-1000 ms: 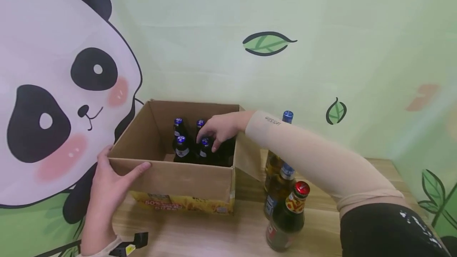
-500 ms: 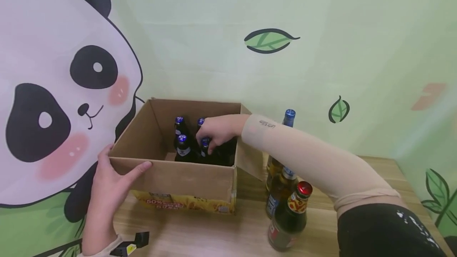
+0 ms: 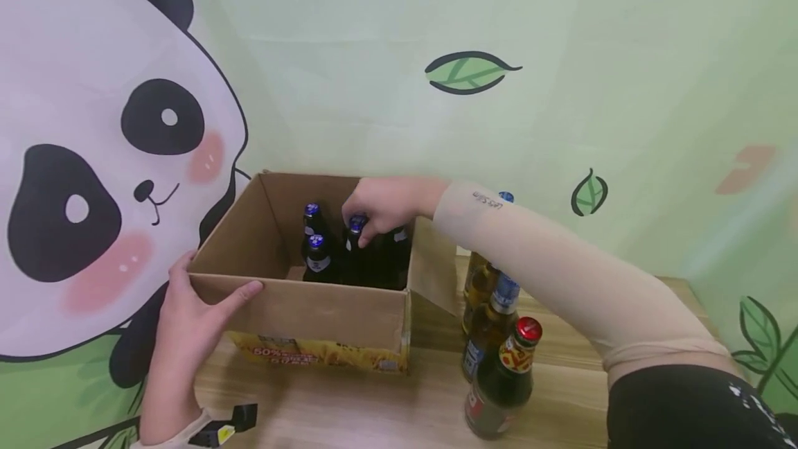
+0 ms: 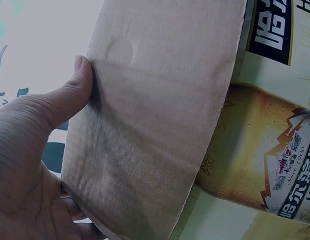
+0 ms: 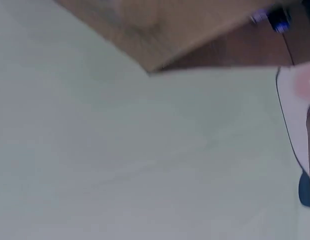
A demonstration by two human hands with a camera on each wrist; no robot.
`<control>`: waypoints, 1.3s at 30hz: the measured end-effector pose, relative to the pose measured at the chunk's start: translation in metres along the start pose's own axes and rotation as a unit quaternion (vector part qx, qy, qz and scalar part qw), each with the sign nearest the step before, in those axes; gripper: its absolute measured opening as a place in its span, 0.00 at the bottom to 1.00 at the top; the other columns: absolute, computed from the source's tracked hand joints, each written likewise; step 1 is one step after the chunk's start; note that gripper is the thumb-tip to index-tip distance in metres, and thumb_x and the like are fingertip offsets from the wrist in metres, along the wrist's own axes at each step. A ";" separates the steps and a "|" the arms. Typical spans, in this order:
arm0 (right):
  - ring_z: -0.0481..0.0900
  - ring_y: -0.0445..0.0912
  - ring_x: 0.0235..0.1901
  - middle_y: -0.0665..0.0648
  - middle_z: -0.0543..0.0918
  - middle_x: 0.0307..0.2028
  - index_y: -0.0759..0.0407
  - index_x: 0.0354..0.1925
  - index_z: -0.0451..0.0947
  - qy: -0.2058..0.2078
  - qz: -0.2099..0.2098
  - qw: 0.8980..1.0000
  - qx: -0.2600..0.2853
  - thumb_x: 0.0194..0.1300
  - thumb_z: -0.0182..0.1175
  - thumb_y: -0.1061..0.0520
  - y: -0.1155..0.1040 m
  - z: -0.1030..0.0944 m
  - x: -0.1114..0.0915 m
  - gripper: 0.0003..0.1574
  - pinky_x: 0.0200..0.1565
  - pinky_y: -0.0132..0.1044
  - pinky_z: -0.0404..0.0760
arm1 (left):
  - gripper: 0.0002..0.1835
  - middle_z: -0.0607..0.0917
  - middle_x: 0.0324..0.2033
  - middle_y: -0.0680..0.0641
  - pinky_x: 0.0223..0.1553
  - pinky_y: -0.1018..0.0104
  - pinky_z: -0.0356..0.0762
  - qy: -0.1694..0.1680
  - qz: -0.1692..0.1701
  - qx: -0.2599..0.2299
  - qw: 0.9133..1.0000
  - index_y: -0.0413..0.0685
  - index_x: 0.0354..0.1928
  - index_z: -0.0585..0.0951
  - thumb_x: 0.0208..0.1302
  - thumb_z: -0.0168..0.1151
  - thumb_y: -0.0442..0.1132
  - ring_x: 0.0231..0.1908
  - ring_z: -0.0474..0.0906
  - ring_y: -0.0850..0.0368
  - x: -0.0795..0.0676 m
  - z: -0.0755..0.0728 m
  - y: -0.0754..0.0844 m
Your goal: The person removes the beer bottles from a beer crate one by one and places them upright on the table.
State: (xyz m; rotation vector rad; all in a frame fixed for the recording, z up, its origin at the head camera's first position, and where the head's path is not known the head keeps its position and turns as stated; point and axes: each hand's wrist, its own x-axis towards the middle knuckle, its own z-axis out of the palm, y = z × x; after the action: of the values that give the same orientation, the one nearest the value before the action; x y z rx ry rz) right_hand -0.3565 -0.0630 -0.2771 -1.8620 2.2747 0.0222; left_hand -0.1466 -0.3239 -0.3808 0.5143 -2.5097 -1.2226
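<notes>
In the head view an open cardboard box holds several dark beer bottles with blue caps. My right hand reaches over its right side and grips one beer bottle by the neck, just under the cap. Two other beer bottles stand to its left; another shows partly at the right. My left hand holds the front left corner of the box, thumb on the front flap. The left wrist view shows that thumb against the brown flap. In the right wrist view the box corner is blurred.
Right of the box, a green bottle with a red cap stands on the wooden table. Behind it are amber bottles with blue tops, partly covered by the right arm. A panda backdrop hangs behind.
My right hand has closed around the bottle's neck and risen, and the bottle's cap is higher than before. The left hand stays on the box corner.
</notes>
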 end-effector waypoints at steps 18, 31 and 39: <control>0.88 0.38 0.40 0.49 0.89 0.37 0.61 0.43 0.86 0.227 0.016 0.959 0.171 0.62 0.73 0.53 -0.022 -0.084 -0.114 0.15 0.46 0.33 0.86 | 0.68 0.57 0.73 0.29 0.64 0.25 0.58 0.000 -0.004 0.005 1.000 0.49 0.80 0.38 0.52 0.73 0.65 0.68 0.59 0.26 0.001 0.002 -0.004; 0.88 0.56 0.43 0.67 0.88 0.40 0.74 0.44 0.83 0.429 -0.050 0.849 0.305 0.64 0.65 0.72 -0.036 -0.113 -0.179 0.09 0.50 0.41 0.85 | 0.67 0.59 0.72 0.29 0.63 0.26 0.60 0.004 0.011 -0.005 1.000 0.48 0.80 0.39 0.53 0.74 0.64 0.67 0.61 0.28 0.005 0.005 -0.003; 0.87 0.58 0.35 0.72 0.86 0.32 0.93 0.37 0.73 0.531 -0.097 0.761 0.359 0.59 0.60 0.79 -0.038 -0.128 -0.238 0.11 0.42 0.37 0.87 | 0.67 0.60 0.72 0.29 0.64 0.27 0.60 0.010 0.013 -0.002 1.000 0.48 0.80 0.40 0.53 0.74 0.64 0.67 0.60 0.28 0.005 0.003 -0.004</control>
State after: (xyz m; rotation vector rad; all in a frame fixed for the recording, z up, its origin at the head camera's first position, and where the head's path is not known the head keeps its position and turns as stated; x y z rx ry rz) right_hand -0.2936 0.1423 -0.1082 -1.7591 1.9597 -2.0734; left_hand -0.1517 -0.3263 -0.3848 0.4898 -2.4887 -1.2075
